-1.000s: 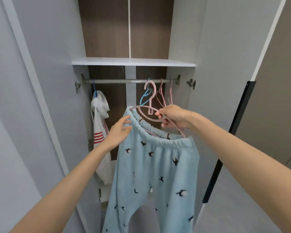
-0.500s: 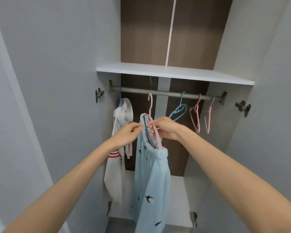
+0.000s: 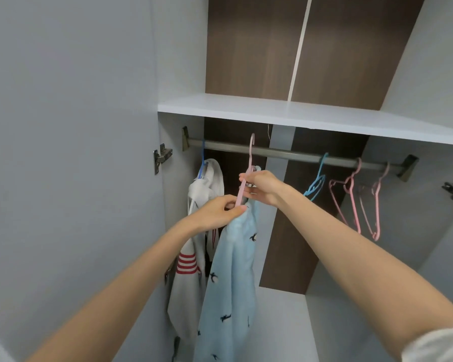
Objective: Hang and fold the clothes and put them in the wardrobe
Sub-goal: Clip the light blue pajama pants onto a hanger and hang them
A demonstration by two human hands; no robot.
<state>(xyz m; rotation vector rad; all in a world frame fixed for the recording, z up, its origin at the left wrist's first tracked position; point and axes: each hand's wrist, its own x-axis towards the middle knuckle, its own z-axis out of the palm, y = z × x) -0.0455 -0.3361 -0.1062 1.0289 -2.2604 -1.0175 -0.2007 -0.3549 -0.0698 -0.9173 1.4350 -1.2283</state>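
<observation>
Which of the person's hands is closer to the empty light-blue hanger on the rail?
Right. The right hand, gripping the pink hanger, is just left of the light-blue hanger; the left hand is lower and farther left, holding the blue trousers.

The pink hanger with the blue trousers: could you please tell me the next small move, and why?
Probably lower the pink hanger until its hook seats on the rod: left hand and right hand grip it, and its hook tip stands above a free stretch.
</observation>
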